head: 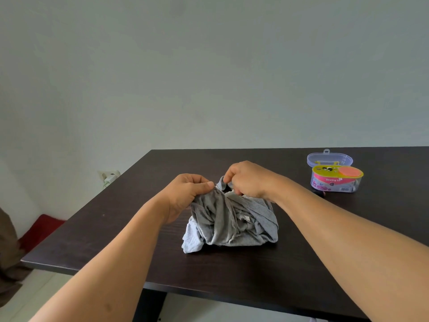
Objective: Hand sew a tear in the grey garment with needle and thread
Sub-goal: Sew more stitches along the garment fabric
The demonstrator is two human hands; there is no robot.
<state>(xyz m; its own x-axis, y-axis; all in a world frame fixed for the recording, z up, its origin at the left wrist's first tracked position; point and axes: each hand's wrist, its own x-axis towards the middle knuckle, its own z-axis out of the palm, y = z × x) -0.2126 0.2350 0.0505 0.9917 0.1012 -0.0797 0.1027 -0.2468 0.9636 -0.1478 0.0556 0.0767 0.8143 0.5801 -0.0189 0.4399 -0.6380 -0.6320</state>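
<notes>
A dark counter (255,275) carries a crumpled grey garment (229,221) at its middle. The left hand (185,194) and right hand (248,180) each pinch its raised top edge. A sewing kit (336,181) sits far right.

a home: dark table (232,270), wall socket (109,176).

Soft ribbed cloth garment (232,219); dark matt woodgrain table (232,270); clear glossy plastic box (336,180)

wall (209,66): plain, pale grey-green
table (232,270): dark wood grain
floor (34,289): light
socket (109,176): white, low on wall, left
</notes>
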